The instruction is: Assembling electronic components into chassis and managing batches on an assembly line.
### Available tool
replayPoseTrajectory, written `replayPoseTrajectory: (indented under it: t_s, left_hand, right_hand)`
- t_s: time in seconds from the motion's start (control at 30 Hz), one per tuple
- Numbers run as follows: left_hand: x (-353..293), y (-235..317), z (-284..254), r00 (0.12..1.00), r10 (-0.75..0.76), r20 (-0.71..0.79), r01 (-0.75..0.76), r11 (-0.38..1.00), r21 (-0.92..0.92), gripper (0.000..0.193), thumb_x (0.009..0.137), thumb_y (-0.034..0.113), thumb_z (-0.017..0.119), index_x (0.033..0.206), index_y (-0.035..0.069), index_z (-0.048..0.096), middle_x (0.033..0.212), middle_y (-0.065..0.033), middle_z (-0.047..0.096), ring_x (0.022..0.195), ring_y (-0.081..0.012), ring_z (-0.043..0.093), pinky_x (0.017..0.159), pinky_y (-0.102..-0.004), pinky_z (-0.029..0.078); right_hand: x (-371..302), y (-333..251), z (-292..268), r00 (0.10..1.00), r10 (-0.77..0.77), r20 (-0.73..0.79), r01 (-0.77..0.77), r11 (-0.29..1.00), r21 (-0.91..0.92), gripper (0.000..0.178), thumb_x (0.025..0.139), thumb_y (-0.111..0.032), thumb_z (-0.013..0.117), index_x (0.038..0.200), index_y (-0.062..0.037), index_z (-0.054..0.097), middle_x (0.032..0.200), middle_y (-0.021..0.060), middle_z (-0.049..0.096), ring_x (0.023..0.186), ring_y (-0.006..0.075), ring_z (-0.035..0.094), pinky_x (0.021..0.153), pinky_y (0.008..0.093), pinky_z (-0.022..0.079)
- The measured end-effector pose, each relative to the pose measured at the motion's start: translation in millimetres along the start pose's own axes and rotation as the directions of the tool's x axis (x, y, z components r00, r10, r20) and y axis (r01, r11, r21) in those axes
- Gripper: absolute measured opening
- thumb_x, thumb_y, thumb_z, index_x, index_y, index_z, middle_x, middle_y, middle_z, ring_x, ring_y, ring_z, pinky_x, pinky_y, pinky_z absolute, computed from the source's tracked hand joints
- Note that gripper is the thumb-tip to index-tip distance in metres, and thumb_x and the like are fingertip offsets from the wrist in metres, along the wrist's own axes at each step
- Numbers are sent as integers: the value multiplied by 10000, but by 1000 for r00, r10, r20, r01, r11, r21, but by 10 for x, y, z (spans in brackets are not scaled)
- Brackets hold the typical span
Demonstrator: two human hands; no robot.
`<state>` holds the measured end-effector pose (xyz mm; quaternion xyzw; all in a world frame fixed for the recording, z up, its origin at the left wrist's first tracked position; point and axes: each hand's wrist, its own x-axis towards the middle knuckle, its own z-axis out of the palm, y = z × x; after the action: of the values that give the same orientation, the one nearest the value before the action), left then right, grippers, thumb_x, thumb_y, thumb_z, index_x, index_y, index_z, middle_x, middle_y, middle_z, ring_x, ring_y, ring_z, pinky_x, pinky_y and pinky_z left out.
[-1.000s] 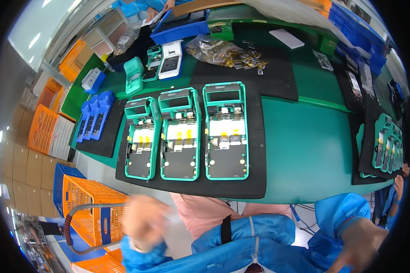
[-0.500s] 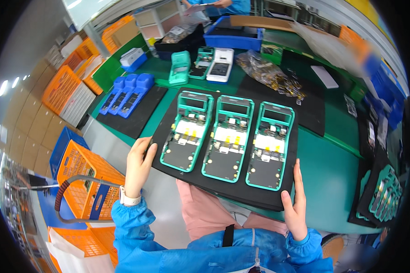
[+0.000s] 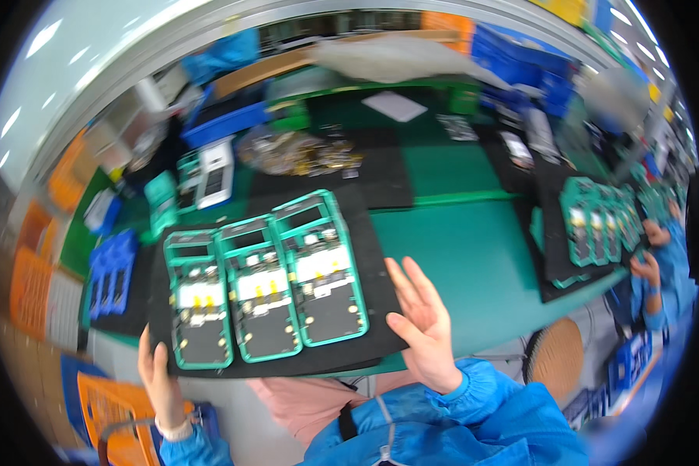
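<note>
A black foam mat (image 3: pixel 377 311) lies at the table's front edge, bearing three green device housings: a left one (image 3: pixel 202 330), a middle one (image 3: pixel 266 326) and a right one (image 3: pixel 332 311). Each is open, showing circuit boards with white and yellow parts. My left hand (image 3: pixel 163 388) is at the mat's near left corner, fingers stretched along the edge, thumb beside the corner. Beside the right edge is my right hand (image 3: pixel 423 330), fingers spread and palm turned toward the mat. Whether its fingertips touch the mat, I cannot tell.
Blue housings (image 3: pixel 113 276) lie at the left. Behind the mat are a white device (image 3: pixel 216 175), a bag of small metal parts (image 3: pixel 287 151) and a blue bin (image 3: pixel 221 120). At right, more green housings (image 3: pixel 598 225) stand near a co-worker's hands (image 3: pixel 648 268). A round stool (image 3: pixel 554 357) stands below.
The view has swung to the right, bringing the co-worker's hands into sight. The mat with its housings now appears further left and turned. My right hand's fingers have spread wider.
</note>
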<state>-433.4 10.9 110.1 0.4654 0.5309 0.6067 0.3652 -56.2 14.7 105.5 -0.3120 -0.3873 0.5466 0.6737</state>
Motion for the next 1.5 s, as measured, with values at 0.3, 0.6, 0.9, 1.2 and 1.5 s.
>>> replayPoseTrajectory:
  t_s: [0.3,0.6,0.9,1.2,1.5]
  left_hand:
    - [-129,452,1279,927,-101,361,110,994,-5,522,997,63,510,1479,-34,337,1438,-155,467,1277,-239,480,1089,-359,352]
    - [-118,422,2078,743,-210,635,93,973,212,588,990,2,502,1526,11,261,1518,-148,360,1330,-227,428,1026,-293,414]
    - [-155,711,2398,595,-401,697,16,872,489,729,927,54,607,1531,-15,204,1356,-135,541,910,-143,659,715,-240,540]
    - [-30,700,2633,457,-387,801,-691,412,593,757,823,216,738,1387,-146,387,750,-112,644,658,-245,671,589,-321,509]
    - [-151,700,2674,556,-227,799,-682,425,595,422,809,125,721,1181,-40,611,894,-150,678,737,-336,635,708,-400,501]
  right_hand:
    - [-256,-684,-1105,963,-71,-259,60,997,-50,754,855,110,528,1536,-13,230,1565,220,297,1475,269,250,1170,348,230]
    - [-503,-731,-1960,922,-57,-384,-41,969,-244,724,861,121,480,1534,-32,261,1553,202,335,1464,253,285,1142,332,279]
    - [-706,-737,-1849,922,-271,-276,-44,636,-771,439,959,-15,482,1397,-7,470,1414,158,518,1401,308,386,1132,399,317]
    - [-837,-552,-1971,847,-488,-211,-4,390,-921,358,908,-33,531,1260,23,553,1302,171,579,1304,351,478,1095,434,355]
    - [-883,-606,-1963,804,-545,-239,107,527,-843,306,907,-24,513,1204,28,566,1270,178,581,1270,339,505,1070,441,377]
